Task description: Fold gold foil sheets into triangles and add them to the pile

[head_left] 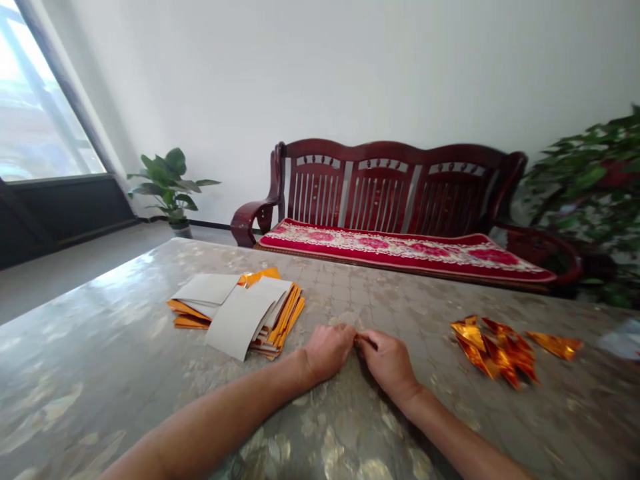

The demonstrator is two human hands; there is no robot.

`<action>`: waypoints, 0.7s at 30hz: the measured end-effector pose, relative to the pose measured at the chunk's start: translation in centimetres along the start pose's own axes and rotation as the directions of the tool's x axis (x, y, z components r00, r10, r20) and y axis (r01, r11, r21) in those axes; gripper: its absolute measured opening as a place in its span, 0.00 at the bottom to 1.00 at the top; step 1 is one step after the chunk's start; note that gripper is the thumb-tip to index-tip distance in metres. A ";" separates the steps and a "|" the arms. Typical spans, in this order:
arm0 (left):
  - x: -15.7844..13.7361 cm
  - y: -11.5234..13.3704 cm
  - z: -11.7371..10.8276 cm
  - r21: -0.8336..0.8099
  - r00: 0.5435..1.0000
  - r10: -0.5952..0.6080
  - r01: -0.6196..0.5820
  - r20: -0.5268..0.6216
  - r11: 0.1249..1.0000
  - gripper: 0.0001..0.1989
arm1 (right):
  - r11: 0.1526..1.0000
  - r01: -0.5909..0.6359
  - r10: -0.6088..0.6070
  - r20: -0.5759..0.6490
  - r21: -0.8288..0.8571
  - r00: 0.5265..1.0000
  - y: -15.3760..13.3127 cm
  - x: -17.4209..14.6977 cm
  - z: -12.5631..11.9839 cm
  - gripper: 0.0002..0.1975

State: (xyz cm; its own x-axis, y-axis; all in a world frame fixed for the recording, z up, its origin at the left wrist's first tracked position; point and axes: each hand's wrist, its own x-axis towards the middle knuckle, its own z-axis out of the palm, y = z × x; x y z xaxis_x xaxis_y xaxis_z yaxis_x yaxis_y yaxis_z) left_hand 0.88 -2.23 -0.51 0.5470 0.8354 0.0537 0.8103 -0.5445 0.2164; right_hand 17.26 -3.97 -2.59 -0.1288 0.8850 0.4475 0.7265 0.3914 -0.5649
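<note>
My left hand (331,350) and my right hand (389,363) meet over the middle of the table, fingers closed. Between their fingertips shows a small bit of gold foil paper (357,339); most of it is hidden by the fingers. To the left of my hands lies a loose stack of foil paper sheets (245,313), pale grey on top with orange-gold edges. Off to the right sits a small pile of folded gold foil pieces (505,353), pointed in shape, with one triangular piece (555,344) lying just beside it.
The table (150,413) has a patterned, glossy cover. Near its right edge is a clear plastic item (623,339). Behind the table stands a dark wooden bench (380,193) with a red floral cushion (400,248). Potted plants (173,180) flank it, and a window (45,100) is at left.
</note>
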 end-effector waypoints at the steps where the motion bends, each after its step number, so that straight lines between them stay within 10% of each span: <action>1: -0.1 -0.4 -0.3 0.002 1.000 -0.011 0.011 -0.006 1.000 0.13 | 1.000 -0.024 0.023 0.008 0.020 1.000 -0.3 0.3 0.3 0.12; 21: -1.7 -2.7 0.5 -0.011 0.993 -0.101 0.101 -0.062 0.995 0.11 | 0.994 0.037 -0.039 -0.019 -0.103 0.999 -2.3 0.6 2.8 0.12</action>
State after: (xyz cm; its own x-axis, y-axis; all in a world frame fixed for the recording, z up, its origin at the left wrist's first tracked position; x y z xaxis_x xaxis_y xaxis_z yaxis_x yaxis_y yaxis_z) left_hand -2.12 -2.23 -1.69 0.4481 0.8893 0.0920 0.8589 -0.4567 0.2317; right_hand 13.58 -3.65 -2.94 -0.1442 0.8642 0.4820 0.7871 0.3954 -0.4735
